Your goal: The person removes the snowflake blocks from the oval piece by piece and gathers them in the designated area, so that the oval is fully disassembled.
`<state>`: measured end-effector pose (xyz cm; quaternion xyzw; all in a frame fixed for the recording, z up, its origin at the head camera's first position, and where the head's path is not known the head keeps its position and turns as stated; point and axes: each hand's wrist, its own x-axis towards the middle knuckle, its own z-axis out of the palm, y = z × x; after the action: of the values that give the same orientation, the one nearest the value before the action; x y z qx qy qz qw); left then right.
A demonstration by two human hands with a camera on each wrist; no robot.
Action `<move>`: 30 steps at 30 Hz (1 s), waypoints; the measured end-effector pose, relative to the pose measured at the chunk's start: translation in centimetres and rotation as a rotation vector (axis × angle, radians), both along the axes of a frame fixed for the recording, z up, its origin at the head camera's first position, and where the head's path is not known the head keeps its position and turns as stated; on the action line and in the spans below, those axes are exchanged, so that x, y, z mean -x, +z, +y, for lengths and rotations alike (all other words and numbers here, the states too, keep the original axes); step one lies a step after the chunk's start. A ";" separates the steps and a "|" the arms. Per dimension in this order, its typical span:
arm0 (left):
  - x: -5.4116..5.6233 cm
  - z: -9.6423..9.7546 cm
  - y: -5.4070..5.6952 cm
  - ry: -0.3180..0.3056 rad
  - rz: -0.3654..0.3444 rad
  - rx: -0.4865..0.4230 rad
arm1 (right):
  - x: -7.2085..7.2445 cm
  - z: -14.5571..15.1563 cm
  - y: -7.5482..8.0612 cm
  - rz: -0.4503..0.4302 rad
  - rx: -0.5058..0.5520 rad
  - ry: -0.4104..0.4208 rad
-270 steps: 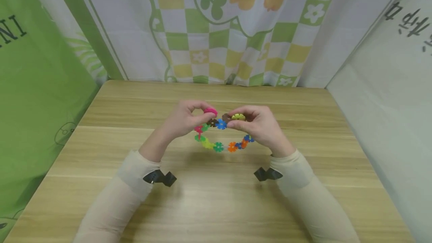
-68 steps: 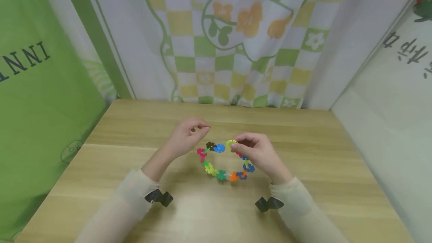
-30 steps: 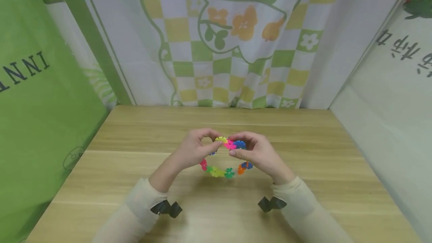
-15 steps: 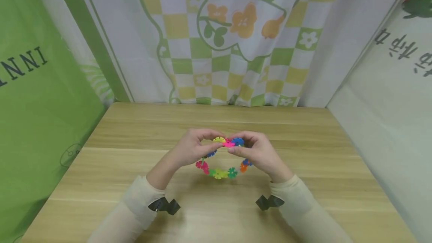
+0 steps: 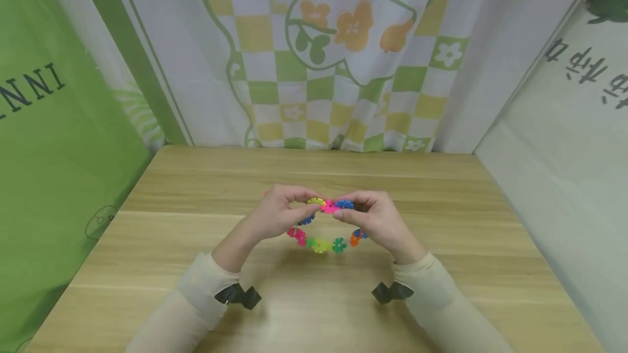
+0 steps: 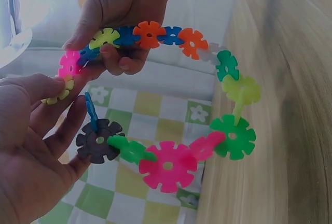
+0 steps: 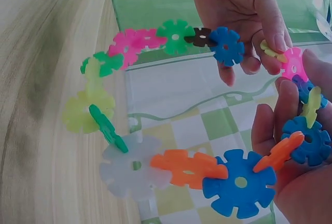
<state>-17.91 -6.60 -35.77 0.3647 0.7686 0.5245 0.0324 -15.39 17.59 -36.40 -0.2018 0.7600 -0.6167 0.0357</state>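
A chain of flower-shaped interlocking plastic discs hangs in a loop above the table, in pink, green, yellow, blue, orange, clear and dark brown. My left hand pinches the yellow end disc between thumb and fingers. Slotted into it is a pink disc, and my right hand pinches the chain there, at the pink and blue discs. The chain's other end, a blue disc joined to a dark brown disc, hangs near my left fingers, apart from the yellow disc.
Beneath the hands lies a wood-grain table. A checked curtain hangs along its back edge. Green cloth stands at the left and white cloth at the right. A dark wrist camera sits on each sleeve.
About two seconds ago my left hand was apart from the chain; now it pinches the yellow disc. My right hand has shifted from that disc to the pink and blue ones beside it.
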 end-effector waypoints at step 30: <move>1.7 -1.2 -1.0 0.205 -0.079 -0.040 | -0.1 0.2 0.0 -0.022 0.044 -0.032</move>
<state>-19.65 -7.80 -36.78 0.2640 0.7894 0.5542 0.0016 -15.30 17.83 -36.37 -0.1833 0.7490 -0.6360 0.0298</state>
